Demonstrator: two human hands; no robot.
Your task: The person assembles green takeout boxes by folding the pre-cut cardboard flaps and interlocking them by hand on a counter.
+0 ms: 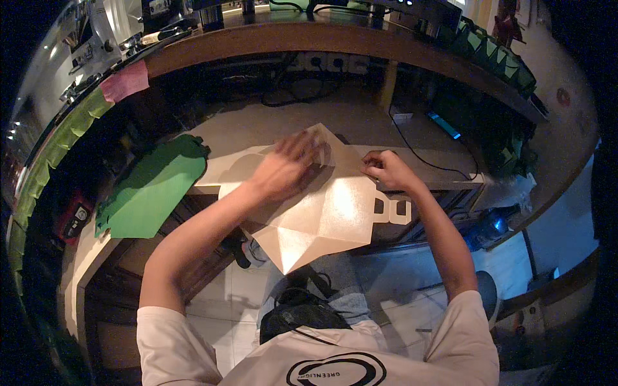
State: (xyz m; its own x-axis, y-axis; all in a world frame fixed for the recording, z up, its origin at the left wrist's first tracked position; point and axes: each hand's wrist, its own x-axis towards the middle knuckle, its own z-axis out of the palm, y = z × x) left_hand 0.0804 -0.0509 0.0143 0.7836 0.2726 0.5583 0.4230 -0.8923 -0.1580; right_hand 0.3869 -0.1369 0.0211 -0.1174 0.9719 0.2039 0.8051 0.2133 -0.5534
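A creased cream cardboard box blank (335, 209) lies at the near edge of the desk, part of it jutting out over my lap. Its fold lines catch the light, and a handle tab with cut-outs (400, 211) sticks out on its right side. My left hand (290, 166) rests across the upper part of the blank with its fingers stretched out, slightly smeared by motion. At the blank's upper right edge, my right hand (386, 168) is closed, thumb and fingers pinching the card there.
Green cut sheets (154, 190) are piled on the desk at the left. A lit phone (444, 125) lies at the right with a black cable (418, 154) near it. Above the desk runs a brown shelf (270, 45), with folded green pieces (496, 58) at its right end.
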